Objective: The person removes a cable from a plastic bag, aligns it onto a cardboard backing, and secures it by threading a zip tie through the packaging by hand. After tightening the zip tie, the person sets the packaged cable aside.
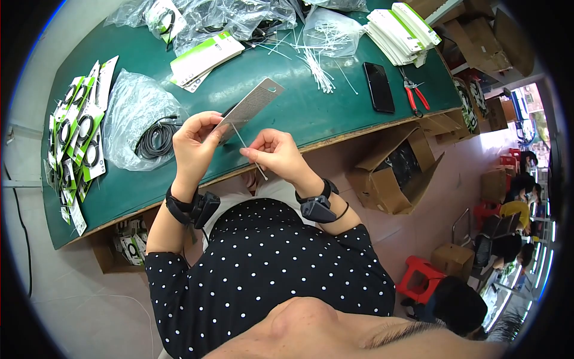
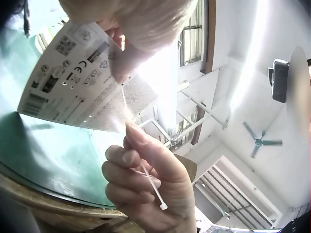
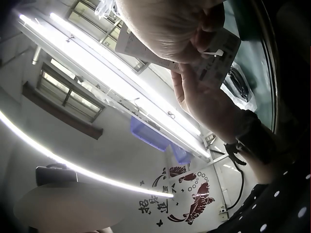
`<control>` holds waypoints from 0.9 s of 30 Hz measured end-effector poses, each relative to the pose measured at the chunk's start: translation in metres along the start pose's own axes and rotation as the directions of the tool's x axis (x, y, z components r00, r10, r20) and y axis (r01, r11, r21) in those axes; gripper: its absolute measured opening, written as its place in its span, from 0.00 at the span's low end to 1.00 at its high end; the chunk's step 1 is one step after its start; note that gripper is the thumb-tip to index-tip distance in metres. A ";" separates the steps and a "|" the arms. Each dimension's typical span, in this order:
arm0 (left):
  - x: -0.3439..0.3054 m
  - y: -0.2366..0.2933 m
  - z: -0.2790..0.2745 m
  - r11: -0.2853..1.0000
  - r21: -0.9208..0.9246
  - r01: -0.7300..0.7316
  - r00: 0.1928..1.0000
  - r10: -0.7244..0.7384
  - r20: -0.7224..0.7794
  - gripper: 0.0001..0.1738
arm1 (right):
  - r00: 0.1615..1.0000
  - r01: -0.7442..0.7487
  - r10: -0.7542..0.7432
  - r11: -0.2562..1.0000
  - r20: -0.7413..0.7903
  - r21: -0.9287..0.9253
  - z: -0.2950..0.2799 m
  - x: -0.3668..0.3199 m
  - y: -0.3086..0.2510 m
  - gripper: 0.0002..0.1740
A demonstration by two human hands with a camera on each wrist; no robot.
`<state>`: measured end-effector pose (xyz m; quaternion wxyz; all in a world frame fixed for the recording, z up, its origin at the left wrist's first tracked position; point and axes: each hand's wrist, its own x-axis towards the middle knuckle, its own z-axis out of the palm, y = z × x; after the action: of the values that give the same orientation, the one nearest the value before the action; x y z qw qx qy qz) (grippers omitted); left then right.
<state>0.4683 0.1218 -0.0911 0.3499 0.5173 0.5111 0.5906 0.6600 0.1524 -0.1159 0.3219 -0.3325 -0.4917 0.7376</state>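
Note:
My left hand grips a printed packaging card by its lower end, thumb on the near face. The card tilts up over the table's front part, and its hang hole shows at the top. Between thumb and fingers, my right hand pinches a thin white cable tie. One end of the tie meets the card beside the left thumb; its head sticks out below the right fingers. Print and a barcode cover the card face seen in the left wrist view. The card's other side is mostly hidden.
Left of the hands lies a plastic bag with a coiled black cable, beside a pile of carded cables. Farther back are flat cards and loose cable ties. A phone and red-handled pliers lie right.

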 end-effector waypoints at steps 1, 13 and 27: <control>0.000 0.000 0.000 1.000 0.002 0.000 1.000 0.000 0.001 0.09 | 1.000 -0.006 0.006 1.000 -0.006 0.001 0.000 0.000 0.000 0.11; -0.003 0.002 0.006 0.996 0.059 -0.073 0.997 0.073 -0.002 0.09 | 0.999 0.018 -0.020 0.999 -0.048 -0.041 0.005 -0.005 -0.011 0.11; -0.012 0.010 0.014 0.871 0.373 -0.320 0.947 0.309 0.091 0.11 | 0.908 0.386 -0.404 0.909 -0.108 -0.156 0.011 0.011 0.003 0.12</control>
<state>0.4857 0.1111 -0.0852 0.1486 0.6601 0.5207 0.5207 0.6444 0.1551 -0.1177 0.4751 -0.2966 -0.5729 0.5984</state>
